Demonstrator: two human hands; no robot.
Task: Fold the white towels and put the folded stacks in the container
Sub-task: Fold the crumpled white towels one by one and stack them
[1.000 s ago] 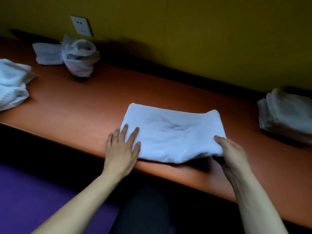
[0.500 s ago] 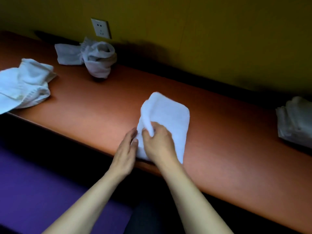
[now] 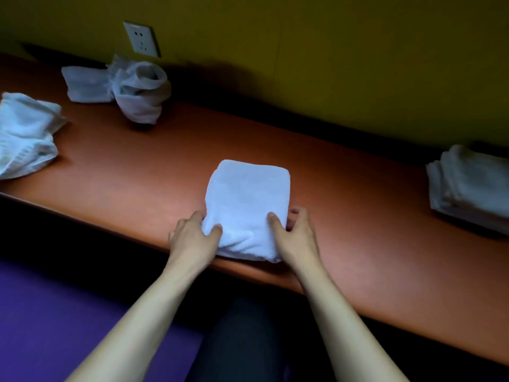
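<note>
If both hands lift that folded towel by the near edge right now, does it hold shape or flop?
Probably flops: the folded towel looks soft, and its near edge already bunches under the left hand and right hand. Layers may splay open, since only one end is held. Likely light and unlikely to slip; the terry looks grippy.

Yellow wall [image 3: 330, 51], orange counter [image 3: 358, 230]

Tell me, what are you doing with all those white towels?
A person is folding towels on an orange table. The left hand and the right hand each grip a near corner of a folded towel at the table's front edge. A stack of folded towels sits to the right. Two crumpled towels wait on the left. No container is in view.
</note>
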